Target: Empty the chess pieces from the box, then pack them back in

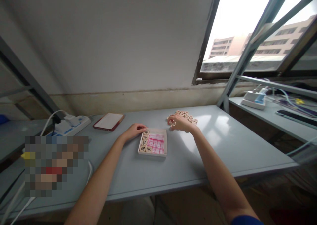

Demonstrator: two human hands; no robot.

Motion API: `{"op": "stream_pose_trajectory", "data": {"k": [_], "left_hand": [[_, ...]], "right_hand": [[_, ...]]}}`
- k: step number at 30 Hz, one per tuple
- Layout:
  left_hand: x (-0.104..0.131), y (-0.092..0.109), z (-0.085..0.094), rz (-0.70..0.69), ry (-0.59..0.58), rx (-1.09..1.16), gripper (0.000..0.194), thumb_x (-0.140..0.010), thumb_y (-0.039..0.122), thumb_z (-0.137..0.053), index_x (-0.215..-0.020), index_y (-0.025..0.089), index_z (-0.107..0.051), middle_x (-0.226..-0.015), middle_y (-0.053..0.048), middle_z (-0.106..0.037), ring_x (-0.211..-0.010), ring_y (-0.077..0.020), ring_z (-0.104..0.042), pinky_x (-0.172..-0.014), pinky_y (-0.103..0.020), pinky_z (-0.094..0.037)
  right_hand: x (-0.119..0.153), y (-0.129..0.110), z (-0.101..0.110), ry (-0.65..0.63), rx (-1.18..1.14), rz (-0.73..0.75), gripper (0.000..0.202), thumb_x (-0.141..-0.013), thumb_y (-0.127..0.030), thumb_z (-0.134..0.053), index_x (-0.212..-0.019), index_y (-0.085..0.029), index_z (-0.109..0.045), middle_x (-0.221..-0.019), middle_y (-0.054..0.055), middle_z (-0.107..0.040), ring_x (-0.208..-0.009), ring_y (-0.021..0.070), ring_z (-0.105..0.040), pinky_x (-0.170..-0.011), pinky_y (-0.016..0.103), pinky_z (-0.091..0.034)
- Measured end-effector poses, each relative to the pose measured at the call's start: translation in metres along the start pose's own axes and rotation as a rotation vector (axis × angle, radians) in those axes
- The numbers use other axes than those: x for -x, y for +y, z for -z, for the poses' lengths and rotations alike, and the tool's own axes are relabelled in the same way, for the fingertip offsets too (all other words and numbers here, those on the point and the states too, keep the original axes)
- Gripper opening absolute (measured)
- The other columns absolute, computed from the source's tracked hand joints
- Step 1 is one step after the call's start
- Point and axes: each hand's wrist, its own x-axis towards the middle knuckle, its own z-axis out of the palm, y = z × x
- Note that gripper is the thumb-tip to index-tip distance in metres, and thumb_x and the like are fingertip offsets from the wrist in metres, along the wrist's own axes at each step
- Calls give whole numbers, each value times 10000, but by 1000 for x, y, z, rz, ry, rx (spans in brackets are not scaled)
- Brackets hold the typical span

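Observation:
A shallow white box (pixel 165 142) sits on the table in front of me, with several round wooden Chinese chess pieces (pixel 144 142) along its left side. Pink lines mark its bare floor. My left hand (pixel 135 131) grips the box at its far left corner, fingers bent against the rim. Over to the right, my right hand (pixel 180 123) reaches down at the near left edge of a pile of loose chess pieces (pixel 184 114). Its fingers are curled but apart, close to a piece; part of the pile is hidden behind the hand.
A dark red box lid (pixel 109 122) with a pale panel lies left of my left hand. Further left are a white power strip (pixel 71 125) with cables and a blurred-out patch. A bed-frame post (pixel 226 101) stands at the table's back right corner.

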Motion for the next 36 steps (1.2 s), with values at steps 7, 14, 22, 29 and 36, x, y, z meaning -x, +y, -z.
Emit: {"op": "stream_pose_trajectory", "data": {"k": [7,14,22,29,36], "left_hand": [[-2,-2,0,-19,-17,-12,348,-719,385,-514,-891,113,-644,-872,-77,-660,-813,-185,-573,-751,-278,-422],[-2,-3,0,-42,-10,-28,338,-731,368,-508,-902,109,-643,-886,-79,-657,-820,-180,-571,-754,-268,-418],[-4,-8,1,-66,-2,-62,326,-735,353,-497,-892,107,-642,-872,-73,-657,-827,-182,-568,-765,-270,-414],[-3,-3,1,-58,4,-80,317,-735,352,-503,-893,114,-642,-873,-67,-661,-825,-175,-571,-762,-260,-418],[-2,-4,0,-64,1,-75,323,-741,354,-496,-905,118,-643,-894,-69,-661,-833,-177,-576,-763,-258,-420]], "right_hand": [[1,5,-3,21,22,-57,124,-643,-101,-550,-723,-182,-598,-768,35,-566,-752,157,-508,-697,261,-349],[-8,-47,4,-100,-325,237,162,-667,-183,-614,-824,-178,-575,-841,20,-544,-773,124,-484,-700,227,-373],[-12,-105,-20,-277,-428,447,247,-636,-205,-651,-880,-205,-616,-885,13,-584,-833,139,-514,-768,241,-390],[-13,-102,-24,-241,-396,448,230,-653,-259,-654,-877,-211,-631,-886,19,-596,-873,153,-518,-825,271,-372],[-12,-81,-10,-187,-398,401,311,-640,-289,-672,-933,-202,-614,-953,47,-546,-939,173,-465,-838,293,-364]]}}
